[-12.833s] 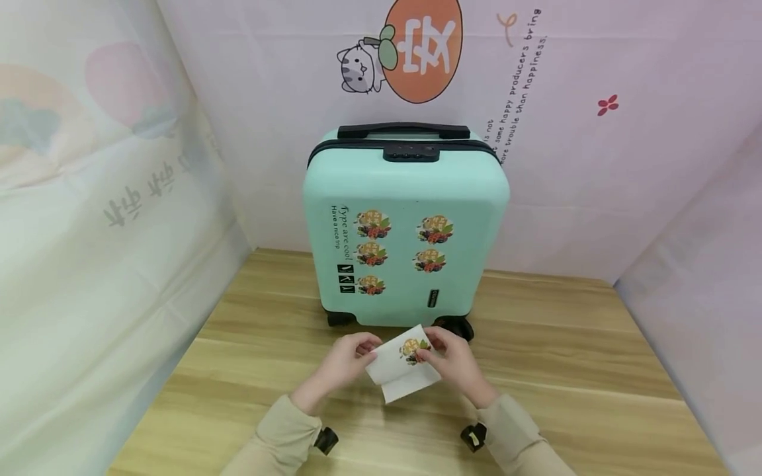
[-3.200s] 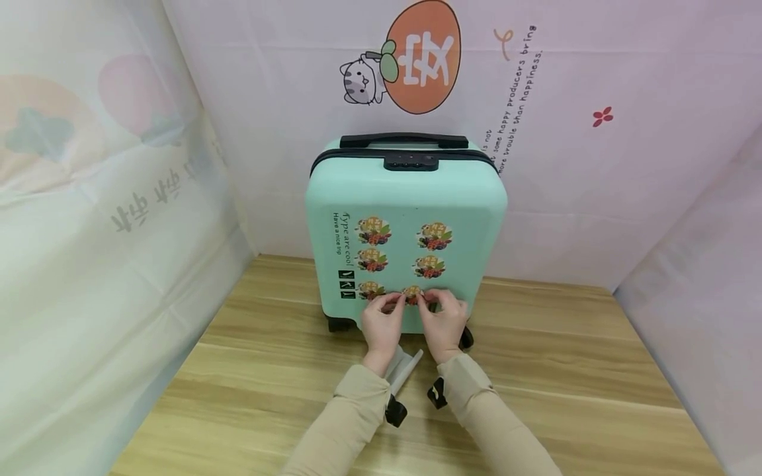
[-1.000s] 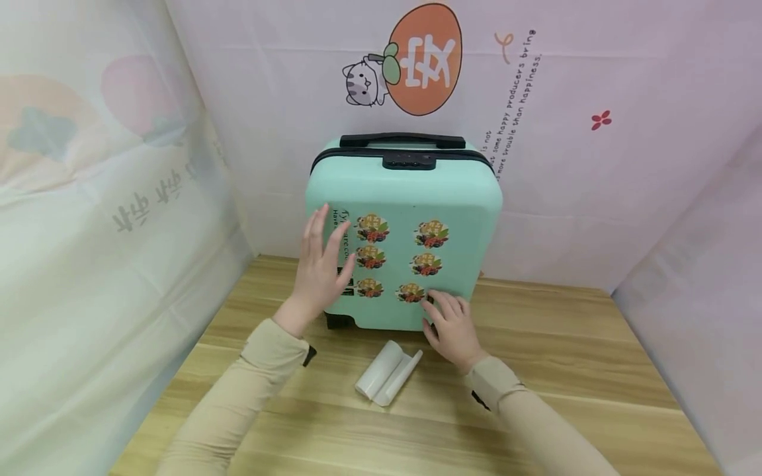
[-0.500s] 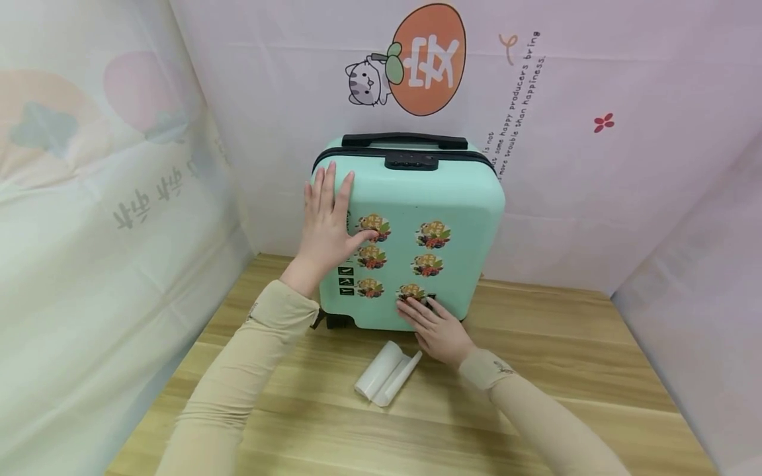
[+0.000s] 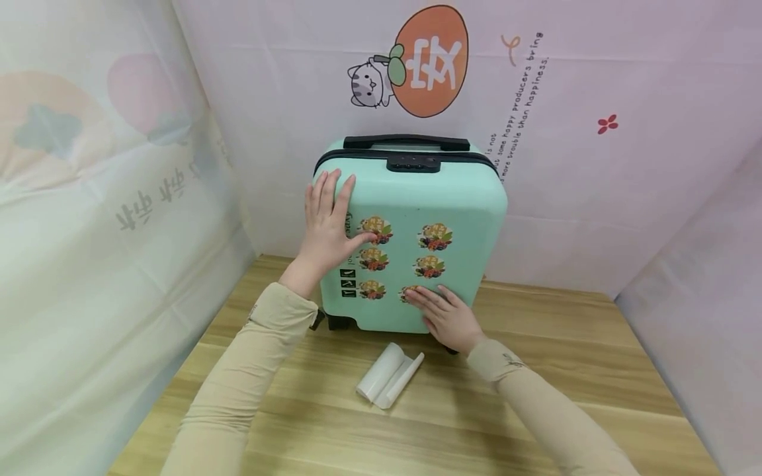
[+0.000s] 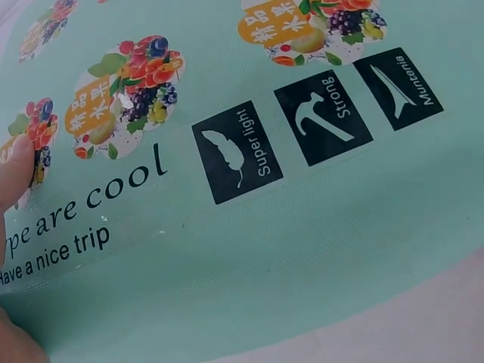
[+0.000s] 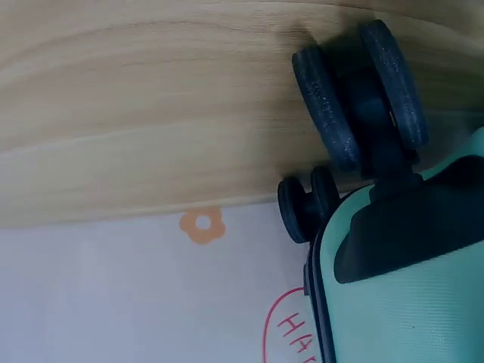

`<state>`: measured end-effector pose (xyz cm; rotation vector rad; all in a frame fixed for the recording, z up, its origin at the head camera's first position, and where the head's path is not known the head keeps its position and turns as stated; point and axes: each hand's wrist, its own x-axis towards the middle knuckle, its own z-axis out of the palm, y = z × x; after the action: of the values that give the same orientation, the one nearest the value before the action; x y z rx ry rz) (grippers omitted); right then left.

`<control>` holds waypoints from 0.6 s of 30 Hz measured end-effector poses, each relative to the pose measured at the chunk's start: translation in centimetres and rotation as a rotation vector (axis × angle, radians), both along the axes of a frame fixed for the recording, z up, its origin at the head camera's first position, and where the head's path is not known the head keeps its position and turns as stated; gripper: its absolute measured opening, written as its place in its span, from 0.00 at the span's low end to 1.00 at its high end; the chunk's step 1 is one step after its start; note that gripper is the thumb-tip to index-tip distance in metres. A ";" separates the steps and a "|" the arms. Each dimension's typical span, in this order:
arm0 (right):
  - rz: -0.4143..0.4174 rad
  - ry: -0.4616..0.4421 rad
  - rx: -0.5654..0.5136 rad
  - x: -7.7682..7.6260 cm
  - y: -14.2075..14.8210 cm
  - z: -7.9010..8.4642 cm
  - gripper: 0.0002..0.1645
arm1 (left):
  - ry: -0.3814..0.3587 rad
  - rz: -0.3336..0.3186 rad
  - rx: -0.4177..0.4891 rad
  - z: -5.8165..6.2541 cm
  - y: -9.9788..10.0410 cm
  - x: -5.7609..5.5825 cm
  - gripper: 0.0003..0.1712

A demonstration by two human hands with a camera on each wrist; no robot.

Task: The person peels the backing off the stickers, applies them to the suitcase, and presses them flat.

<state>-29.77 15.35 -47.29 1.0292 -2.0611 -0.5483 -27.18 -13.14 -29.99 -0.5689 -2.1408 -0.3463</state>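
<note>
A mint-green suitcase [image 5: 405,195] stands upright, its front bearing two columns of round fruit stickers. My left hand [image 5: 326,235] rests with spread fingers on the case's upper left, its thumb reaching the top-left sticker [image 5: 376,229]. In the left wrist view, part of the thumb [image 6: 15,172] shows at the left edge, beside the printed lettering. My right hand [image 5: 448,317] lays straight fingers over the lowest right-hand sticker [image 5: 404,295], hiding most of it. The right wrist view shows the case's black wheels [image 7: 355,106] but no hand.
A curled white backing sheet [image 5: 387,377] lies on the wooden table [image 5: 333,423] in front of the case. Printed cloth [image 5: 565,198] hangs behind the case and along both sides.
The hands first held the backing sheet, then pinched a sticker at the case's lower right. That sticker is on the case now; the left hand has moved to the upper left, the sheet lies down.
</note>
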 end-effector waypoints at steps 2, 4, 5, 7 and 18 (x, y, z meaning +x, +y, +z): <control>0.006 -0.021 -0.044 0.2 0.0 0.3 0.36 | 0.011 -0.004 0.001 0.0 -0.1 0.1 0.59; 0.006 -0.034 -0.082 0.6 -0.2 0.6 0.35 | 0.020 -0.008 0.003 -0.1 -0.1 0.1 0.58; 0.017 -0.040 -0.099 0.7 -0.4 0.7 0.34 | 0.025 -0.012 0.004 -0.1 -0.1 0.0 0.58; 0.047 -0.042 -0.093 0.7 -1.0 0.8 0.35 | 0.032 -0.017 0.009 -0.1 -0.1 0.0 0.58; 0.047 0.029 0.178 0.1 -2.7 0.2 0.61 | 0.041 -0.041 0.022 -0.2 0.0 0.1 0.57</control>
<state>-29.71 12.61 -47.06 1.1627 -1.9846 -0.7285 -27.05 -13.15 -30.22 -0.6031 -2.0859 -0.3772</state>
